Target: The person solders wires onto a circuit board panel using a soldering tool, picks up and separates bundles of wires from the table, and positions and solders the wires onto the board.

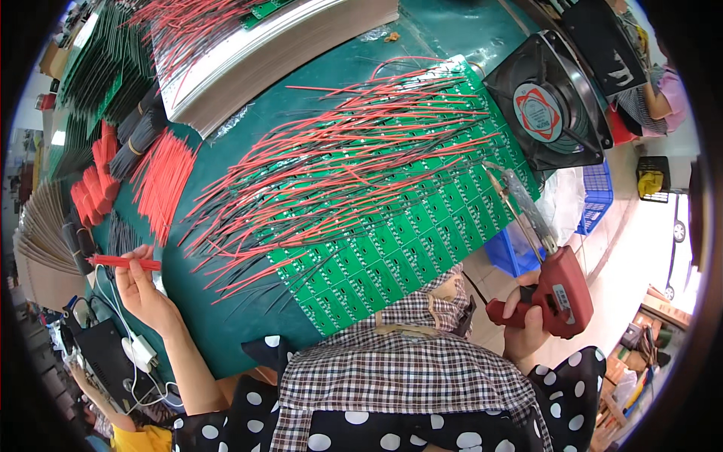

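- Fingers [138, 279] of left hand [153, 305] pinch red wire bundle [111, 261], nine o'clock: likely light, springy; hold mid-length.
- Right hand [525, 331] curls round soldering gun [566, 290], four o'clock: probably heavier; grip handle [496, 310] only.

You wear black cloth clothes with big, round white dots [565, 395] and a dark-and-white checked cloth apron [403, 369] in front.

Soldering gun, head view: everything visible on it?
The soldering gun has a red, plastic-looking body with a pale label, a grey barrel and a thinner metallic rod alongside. The right hand grips its handle. It points up and left, its front end over the right part of the green circuit-board panel; contact can't be told.
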Demonstrator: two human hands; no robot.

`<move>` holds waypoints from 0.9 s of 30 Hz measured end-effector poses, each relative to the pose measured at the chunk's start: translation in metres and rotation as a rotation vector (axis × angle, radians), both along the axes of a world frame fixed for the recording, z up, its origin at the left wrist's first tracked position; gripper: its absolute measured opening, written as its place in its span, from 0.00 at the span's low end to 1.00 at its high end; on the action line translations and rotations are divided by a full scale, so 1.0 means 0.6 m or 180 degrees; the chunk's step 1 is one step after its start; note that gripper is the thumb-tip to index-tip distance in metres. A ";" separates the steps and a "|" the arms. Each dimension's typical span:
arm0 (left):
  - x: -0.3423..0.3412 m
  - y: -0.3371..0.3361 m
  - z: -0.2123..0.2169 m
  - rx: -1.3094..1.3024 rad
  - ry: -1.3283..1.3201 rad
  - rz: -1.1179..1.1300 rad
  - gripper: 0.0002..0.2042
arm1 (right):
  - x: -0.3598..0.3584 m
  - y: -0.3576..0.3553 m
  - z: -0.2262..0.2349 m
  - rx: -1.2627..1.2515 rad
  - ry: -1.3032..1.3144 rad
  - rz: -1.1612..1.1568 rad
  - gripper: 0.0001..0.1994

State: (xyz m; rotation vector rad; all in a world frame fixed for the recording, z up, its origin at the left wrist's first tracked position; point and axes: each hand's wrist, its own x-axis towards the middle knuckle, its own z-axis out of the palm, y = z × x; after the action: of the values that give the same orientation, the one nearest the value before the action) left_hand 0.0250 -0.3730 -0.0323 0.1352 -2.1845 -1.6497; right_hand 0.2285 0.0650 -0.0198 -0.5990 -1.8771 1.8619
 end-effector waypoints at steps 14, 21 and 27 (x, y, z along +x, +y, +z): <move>0.014 0.059 0.107 0.0608 -0.1042 -0.1328 0.10 | 0.003 0.003 0.018 -0.0151 -0.0081 0.0035 0.29; 0.034 0.258 0.130 0.1180 -0.3610 -0.3530 0.07 | -0.061 0.031 0.010 0.2308 -0.0283 0.1173 0.25; 0.034 0.298 0.125 0.1267 -0.3890 -0.4275 0.07 | -0.114 0.011 0.020 0.2053 0.0895 0.1285 0.23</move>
State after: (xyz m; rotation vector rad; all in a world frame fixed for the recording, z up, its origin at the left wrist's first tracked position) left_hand 0.0454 -0.1940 0.0427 -0.4639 -2.9524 -3.4125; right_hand 0.1601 0.0714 -0.0080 0.2574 -2.3317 1.3124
